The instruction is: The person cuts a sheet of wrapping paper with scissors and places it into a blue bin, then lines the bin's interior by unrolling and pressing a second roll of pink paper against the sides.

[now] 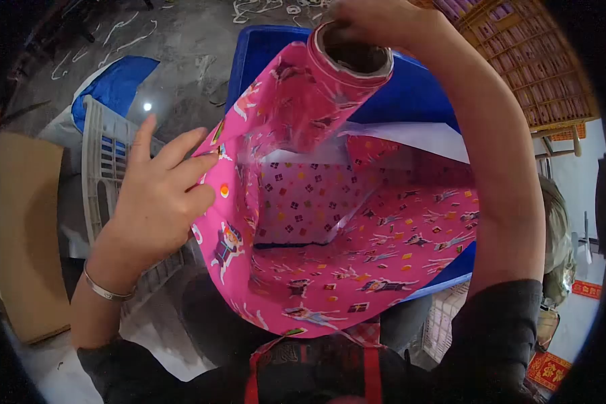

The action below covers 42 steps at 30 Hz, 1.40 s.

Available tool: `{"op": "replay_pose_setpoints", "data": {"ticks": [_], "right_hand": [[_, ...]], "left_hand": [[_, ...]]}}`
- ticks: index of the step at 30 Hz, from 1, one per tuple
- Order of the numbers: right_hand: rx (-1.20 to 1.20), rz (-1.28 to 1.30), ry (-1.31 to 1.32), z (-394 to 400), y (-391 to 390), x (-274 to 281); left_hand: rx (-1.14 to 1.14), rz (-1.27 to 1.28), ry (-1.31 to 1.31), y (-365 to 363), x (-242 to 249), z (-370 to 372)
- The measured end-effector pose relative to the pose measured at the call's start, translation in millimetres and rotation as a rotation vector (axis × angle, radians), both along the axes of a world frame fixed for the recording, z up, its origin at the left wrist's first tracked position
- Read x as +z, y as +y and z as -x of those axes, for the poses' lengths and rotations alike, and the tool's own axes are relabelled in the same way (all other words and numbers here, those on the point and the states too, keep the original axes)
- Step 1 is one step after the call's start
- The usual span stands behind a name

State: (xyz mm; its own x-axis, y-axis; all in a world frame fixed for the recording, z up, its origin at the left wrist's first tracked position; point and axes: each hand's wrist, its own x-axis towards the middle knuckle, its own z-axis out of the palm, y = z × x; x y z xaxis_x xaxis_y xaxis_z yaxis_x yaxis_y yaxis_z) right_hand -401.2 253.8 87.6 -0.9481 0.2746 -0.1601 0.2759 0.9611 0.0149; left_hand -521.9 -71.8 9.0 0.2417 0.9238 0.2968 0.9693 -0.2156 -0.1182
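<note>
A roll of pink printed plastic film (347,94) stands tilted over a blue bin (262,50), its hollow core facing me. My right hand (374,21) grips the roll's upper rim, with the fingers partly hidden at the core. From the roll, a loose pink sheet (225,229) with cartoon figures and gifts curves down toward my lap. My left hand (165,192) is open, fingers spread, with the fingertips touching or just beside the sheet's left edge. Inside the curve lies lighter pink film with gift prints (306,202), beside a white sheet (411,138).
A white plastic crate (104,161) and a cardboard piece (27,236) stand at the left. Behind them lies a blue-and-white sack (118,87). White strips litter the grey floor (182,40). A woven brown rack (532,60) stands at upper right.
</note>
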Motion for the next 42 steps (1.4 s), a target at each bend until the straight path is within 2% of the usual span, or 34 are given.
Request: {"op": "replay_pose_setpoints", "data": {"ticks": [5, 8, 10, 11, 14, 21, 23, 28, 36, 41, 42], "right_hand": [[-0.286, 0.035, -0.056, -27.0, 12.6, 7.2], [-0.532, -0.083, -0.16, -36.3, 13.6, 15.9], [-0.574, -0.19, -0.204, -43.9, 13.2, 21.3], [-0.466, -0.337, -0.214, -49.7, 16.6, 20.3], [-0.286, -0.392, 0.01, -72.1, 38.4, 7.5], [-0.073, -0.374, 0.017, -80.6, 64.4, 0.4], [-0.147, -0.332, 0.001, -75.2, 42.2, 6.9], [-0.047, -0.191, 0.084, -48.7, 29.7, -5.3], [0.032, -0.124, 0.062, -15.7, 19.7, -14.4], [0.137, -0.246, 0.05, -37.9, 33.3, -12.4], [-0.079, -0.007, 0.029, -44.6, 20.7, -6.5]], "left_hand": [[-0.003, 0.01, -0.001, -1.5, 1.4, -2.4], [0.007, 0.012, -0.01, -1.9, 5.5, -5.4], [0.041, 0.006, 0.005, -3.4, 6.3, -5.3], [0.041, 0.003, 0.005, -4.1, 7.2, -6.1], [0.066, 0.012, -0.004, -3.9, 11.0, -9.7], [0.106, 0.016, -0.032, -4.1, 14.9, -11.6], [0.117, 0.023, -0.037, -4.4, 15.9, -12.2], [0.107, 0.019, -0.052, -1.0, 13.8, -17.5], [0.094, 0.101, -0.025, -5.8, 11.1, -10.5], [0.07, 0.052, -0.048, -6.9, 17.0, -12.7], [0.07, 0.062, -0.044, -7.7, 17.7, -11.7]]}}
